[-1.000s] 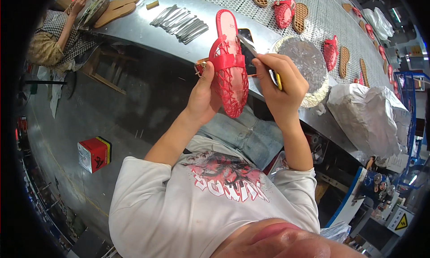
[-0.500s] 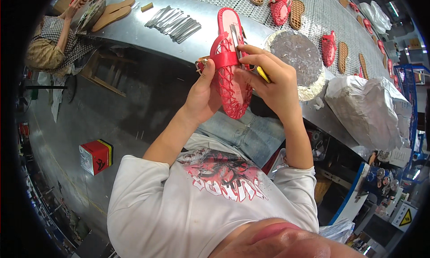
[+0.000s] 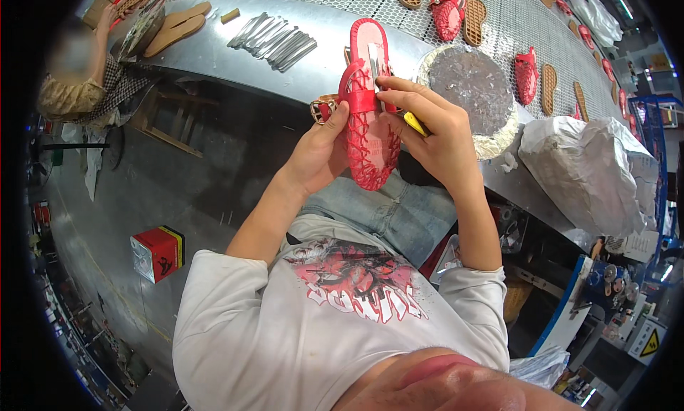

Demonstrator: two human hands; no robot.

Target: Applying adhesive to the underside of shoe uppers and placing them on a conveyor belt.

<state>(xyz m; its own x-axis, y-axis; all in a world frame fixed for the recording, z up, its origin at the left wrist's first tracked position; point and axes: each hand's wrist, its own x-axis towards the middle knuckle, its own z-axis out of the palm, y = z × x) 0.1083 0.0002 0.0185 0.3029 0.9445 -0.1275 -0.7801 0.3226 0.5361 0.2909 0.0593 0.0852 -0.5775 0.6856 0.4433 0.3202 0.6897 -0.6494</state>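
Your L hand [image 3: 318,153] is curled round shoe [image 3: 372,136], R hand [image 3: 440,126] pinches metal tool [image 3: 374,62]. Shoe prob light, lacing [image 3: 360,144] soft; hold sole edge [image 3: 387,49].

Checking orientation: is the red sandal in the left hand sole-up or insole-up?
Insole-up: the red sandal shows the camera its pink insole and woven upper.

Bench [image 3: 214,49] brt w/ sheen; floor [image 3: 221,190] dim; fisheye bends edges, corners blk.
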